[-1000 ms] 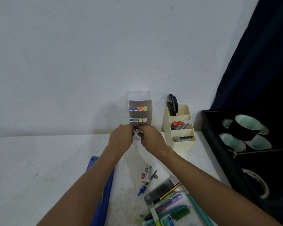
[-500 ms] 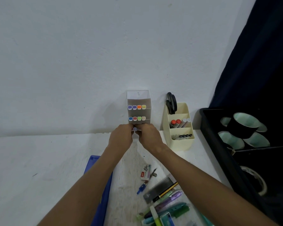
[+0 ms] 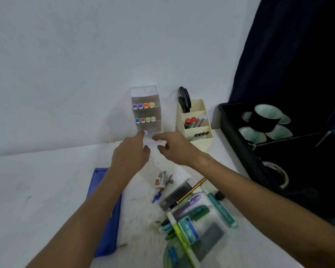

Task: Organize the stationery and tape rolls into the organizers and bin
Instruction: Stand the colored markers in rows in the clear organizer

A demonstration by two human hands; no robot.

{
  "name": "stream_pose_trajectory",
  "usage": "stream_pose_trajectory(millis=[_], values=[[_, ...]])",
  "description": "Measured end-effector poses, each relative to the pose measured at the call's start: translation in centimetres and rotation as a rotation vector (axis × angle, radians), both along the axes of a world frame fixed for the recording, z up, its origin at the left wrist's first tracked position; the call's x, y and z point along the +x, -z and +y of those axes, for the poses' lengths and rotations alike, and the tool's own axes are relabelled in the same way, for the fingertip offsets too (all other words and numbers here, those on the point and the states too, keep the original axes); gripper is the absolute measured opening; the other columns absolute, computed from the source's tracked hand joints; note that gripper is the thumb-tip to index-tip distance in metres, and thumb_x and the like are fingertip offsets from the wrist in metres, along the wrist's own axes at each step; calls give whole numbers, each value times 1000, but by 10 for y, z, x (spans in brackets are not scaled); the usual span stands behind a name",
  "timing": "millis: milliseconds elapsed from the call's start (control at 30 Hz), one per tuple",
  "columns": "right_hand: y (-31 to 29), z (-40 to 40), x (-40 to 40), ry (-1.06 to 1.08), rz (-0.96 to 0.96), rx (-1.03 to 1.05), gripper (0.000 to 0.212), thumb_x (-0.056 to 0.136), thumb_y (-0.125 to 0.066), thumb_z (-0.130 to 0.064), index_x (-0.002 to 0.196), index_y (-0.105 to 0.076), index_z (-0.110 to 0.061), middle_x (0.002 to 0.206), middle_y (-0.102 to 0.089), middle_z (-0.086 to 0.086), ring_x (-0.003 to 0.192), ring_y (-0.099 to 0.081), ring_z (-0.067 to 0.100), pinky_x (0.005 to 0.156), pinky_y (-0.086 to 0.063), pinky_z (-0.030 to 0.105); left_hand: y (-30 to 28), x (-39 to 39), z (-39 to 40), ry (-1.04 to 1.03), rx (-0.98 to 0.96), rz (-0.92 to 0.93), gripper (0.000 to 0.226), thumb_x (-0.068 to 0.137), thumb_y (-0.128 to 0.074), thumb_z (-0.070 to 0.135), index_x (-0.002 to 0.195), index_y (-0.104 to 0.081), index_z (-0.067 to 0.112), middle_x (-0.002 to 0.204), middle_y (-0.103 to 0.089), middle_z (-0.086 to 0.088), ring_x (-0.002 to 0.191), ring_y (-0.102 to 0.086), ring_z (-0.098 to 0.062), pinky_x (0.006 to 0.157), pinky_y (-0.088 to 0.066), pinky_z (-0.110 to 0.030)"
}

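Left hand (image 3: 132,151) fingers pinch lavender-capped marker (image 3: 145,132) at clear organizer (image 3: 146,110), frame centre; right hand (image 3: 175,147) loosely open. Keep marker level, slide straight into bottom slot.

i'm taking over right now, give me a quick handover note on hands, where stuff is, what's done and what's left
Left hand: at the foot of the clear marker organizer, fingertips on a lilac-capped marker going into the bottom row; grip unclear.
Right hand: beside it, fingers relaxed, holding nothing.
Done: two rows of four markers in the clear organizer; scissors and pens in the cream organizer; tape rolls in the black bin.
Left: seat the lilac marker, then sort the loose pile of pens, highlighters, pencil and staples box on the table.
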State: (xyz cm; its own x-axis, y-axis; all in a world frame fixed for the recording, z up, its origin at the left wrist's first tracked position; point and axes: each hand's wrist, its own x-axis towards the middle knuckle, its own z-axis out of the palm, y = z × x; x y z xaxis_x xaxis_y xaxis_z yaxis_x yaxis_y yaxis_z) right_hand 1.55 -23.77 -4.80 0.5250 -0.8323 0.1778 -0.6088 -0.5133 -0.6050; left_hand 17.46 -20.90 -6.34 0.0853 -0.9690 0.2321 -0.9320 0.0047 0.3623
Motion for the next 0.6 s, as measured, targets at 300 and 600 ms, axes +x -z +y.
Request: stream_pose_trajectory(millis=[300,600], values=[[-9,87,-104,100,212,232,14,88,-65,-22,98,-73,-17,90,-68,-8,66,-53,-7,60,-39,-1,6,-41,75,362,525,119,28,87,-65,29,114,-64,23,94,-64,8,79,-59,-11,73,-41,-20],[42,137,-120,348,434,319,19,89,-62,-30,96,-62,-14,100,-62,2,84,-60,16,66,-53,28,27,-46,118,127,642,184,45,80,-63,59,78,-56,15,71,-66,1,49,-62,-9,48,-43,-21]])
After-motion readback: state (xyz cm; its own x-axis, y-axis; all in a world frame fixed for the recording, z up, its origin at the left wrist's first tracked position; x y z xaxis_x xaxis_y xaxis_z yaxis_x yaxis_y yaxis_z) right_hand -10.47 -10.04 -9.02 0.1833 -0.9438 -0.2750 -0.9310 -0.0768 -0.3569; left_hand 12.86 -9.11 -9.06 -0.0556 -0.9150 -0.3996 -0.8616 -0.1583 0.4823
